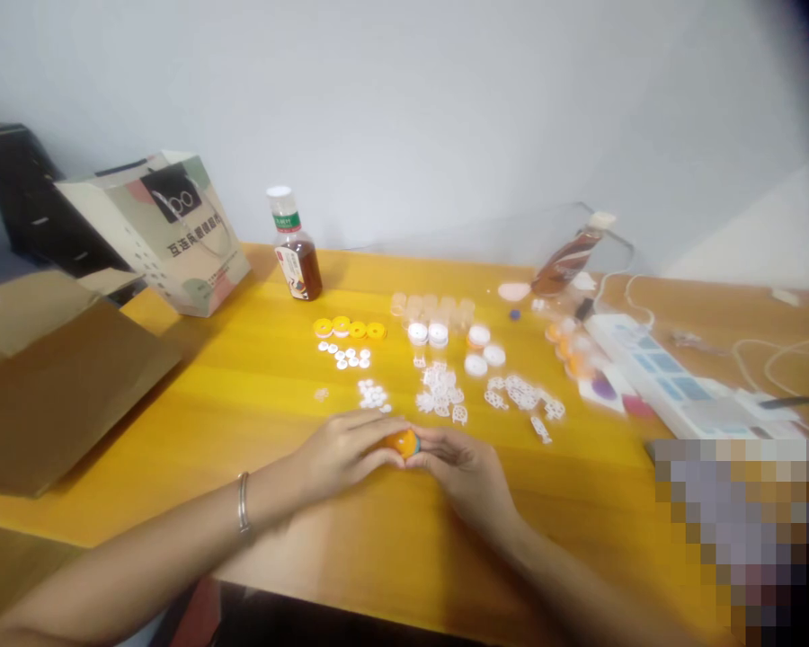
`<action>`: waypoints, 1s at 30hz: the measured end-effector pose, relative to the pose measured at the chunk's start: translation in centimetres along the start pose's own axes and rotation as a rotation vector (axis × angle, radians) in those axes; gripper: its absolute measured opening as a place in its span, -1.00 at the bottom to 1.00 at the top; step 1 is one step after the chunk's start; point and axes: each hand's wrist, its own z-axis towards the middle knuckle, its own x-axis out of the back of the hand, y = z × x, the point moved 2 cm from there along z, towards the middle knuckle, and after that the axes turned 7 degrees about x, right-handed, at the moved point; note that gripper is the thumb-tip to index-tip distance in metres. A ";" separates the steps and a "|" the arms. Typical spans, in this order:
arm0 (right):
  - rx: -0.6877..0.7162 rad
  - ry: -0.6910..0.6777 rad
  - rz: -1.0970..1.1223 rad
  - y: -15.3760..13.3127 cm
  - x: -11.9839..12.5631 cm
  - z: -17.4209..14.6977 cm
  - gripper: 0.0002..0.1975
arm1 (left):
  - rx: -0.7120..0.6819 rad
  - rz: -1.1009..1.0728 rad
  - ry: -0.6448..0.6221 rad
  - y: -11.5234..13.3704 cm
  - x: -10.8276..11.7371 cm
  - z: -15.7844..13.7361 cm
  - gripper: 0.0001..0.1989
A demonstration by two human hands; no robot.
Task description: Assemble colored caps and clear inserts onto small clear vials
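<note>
My left hand (347,449) is closed round a small round orange piece (401,442) with a blue-green edge on its right side. The fingertips of my right hand (468,472) pinch that edge from the other side. Just beyond my hands lie small white round parts (373,395) and a pile of white openwork plastic pieces (438,388). More openwork pieces (522,393) are spread to the right. Farther back sit yellow rings (357,330), white discs (438,332) and clear cup-like parts (438,310). Blur hides the held piece's finer detail.
An open cardboard box (67,377) and a paper bag (168,234) stand at the left. A bottle of brown liquid (300,261) is at the back, another bottle (566,261) at the back right. A long white power strip (661,373) with cables lies on the right.
</note>
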 end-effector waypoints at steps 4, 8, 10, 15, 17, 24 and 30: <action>-0.028 -0.017 0.004 0.1 0.1 0.2 -0.84 | 0.126 -0.104 -0.017 -0.1 0.0 0.0 -0.72; -0.062 -0.073 0.063 0.1 0.2 0.6 -0.75 | 0.233 -0.242 -0.040 -0.3 0.1 0.1 -0.72; -0.068 -0.101 0.089 0.1 0.1 0.6 -0.70 | 0.262 -0.256 -0.038 -0.3 0.1 0.2 -0.72; -0.061 -0.111 0.100 0.0 -0.1 0.7 -0.71 | 0.280 -0.229 -0.035 0.2 0.2 0.4 -0.73; -0.059 -0.104 0.096 0.0 0.0 0.7 -0.71 | 0.270 -0.213 -0.005 0.4 0.6 0.5 -0.72; -0.041 -0.018 0.072 0.5 0.7 1.3 -0.67 | 0.148 0.049 -0.203 1.2 2.6 0.0 -0.78; -0.073 -0.018 0.110 0.9 0.7 1.3 -0.67 | 0.039 0.370 -0.351 0.8 1.8 -0.8 -0.84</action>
